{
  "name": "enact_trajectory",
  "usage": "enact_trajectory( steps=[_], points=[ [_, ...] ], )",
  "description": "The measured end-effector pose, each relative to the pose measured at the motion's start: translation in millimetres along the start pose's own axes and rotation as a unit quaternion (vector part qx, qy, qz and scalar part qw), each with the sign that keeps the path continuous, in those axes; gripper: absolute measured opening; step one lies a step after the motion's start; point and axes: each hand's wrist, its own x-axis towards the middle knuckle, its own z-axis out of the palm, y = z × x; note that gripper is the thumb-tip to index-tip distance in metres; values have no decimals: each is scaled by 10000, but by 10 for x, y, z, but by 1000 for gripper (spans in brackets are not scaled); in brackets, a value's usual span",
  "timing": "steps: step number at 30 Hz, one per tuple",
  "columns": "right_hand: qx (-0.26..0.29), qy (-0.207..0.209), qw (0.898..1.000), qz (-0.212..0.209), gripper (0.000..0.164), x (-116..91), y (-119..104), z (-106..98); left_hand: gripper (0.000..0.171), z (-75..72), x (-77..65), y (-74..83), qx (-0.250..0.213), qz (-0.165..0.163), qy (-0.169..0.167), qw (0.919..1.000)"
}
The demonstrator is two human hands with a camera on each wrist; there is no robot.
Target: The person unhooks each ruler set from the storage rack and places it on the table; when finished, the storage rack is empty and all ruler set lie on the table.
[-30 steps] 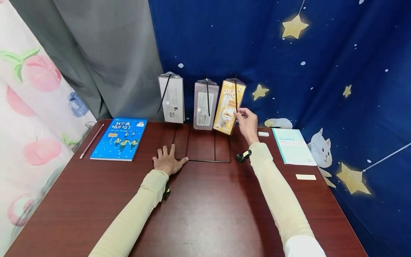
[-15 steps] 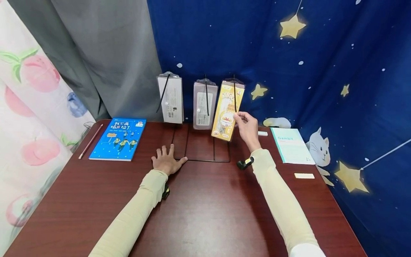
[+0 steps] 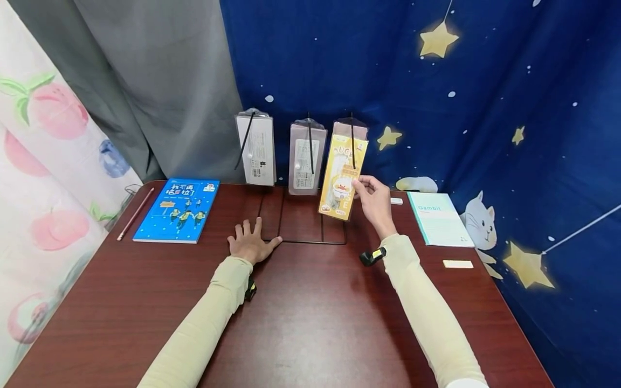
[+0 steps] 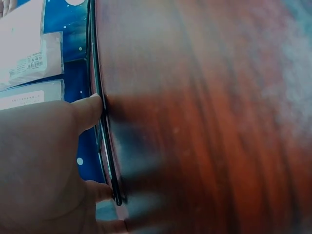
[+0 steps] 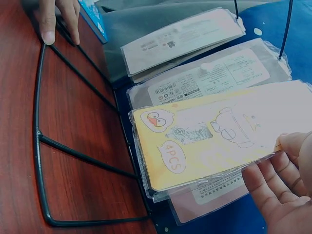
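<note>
My right hand [image 3: 375,205] pinches the right edge of a yellow duck-printed packet [image 3: 335,200] between thumb and fingers. The packet tilts in front of the rack's right hook, whose rod crosses its upper part; I cannot tell whether the rod passes through it. Behind it a pinkish packet [image 5: 214,197] hangs on the same hook. Other packets hang at the middle hook [image 3: 305,161] and left hook [image 3: 256,153]. My left hand [image 3: 249,245] rests with spread fingers at the left front of the black wire rack base [image 5: 87,156], thumb touching the wire.
On the left of the table lie a blue book [image 3: 177,210] and a pencil [image 3: 136,214]. A notebook [image 3: 439,220], a white eraser-like block [image 3: 396,201] and a small pale strip [image 3: 457,264] lie on the right. Curtains [image 3: 388,64] hang behind.
The yellow packet has come down and forward in my right hand, showing more of the pinkish packet behind it. My left hand has stayed in place on the rack base.
</note>
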Motion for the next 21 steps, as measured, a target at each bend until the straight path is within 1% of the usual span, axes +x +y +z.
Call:
enact_trajectory(
  steps=[7,21],
  points=[
    [262,-80,9996,-69,33,-86,4,-15,93,1,4,-8,-8,-12,-22,10000],
    [162,-52,9998,-50,27,-265,-25,-58,93,-7,-6,6,4,10,-49,10000]
  ],
)
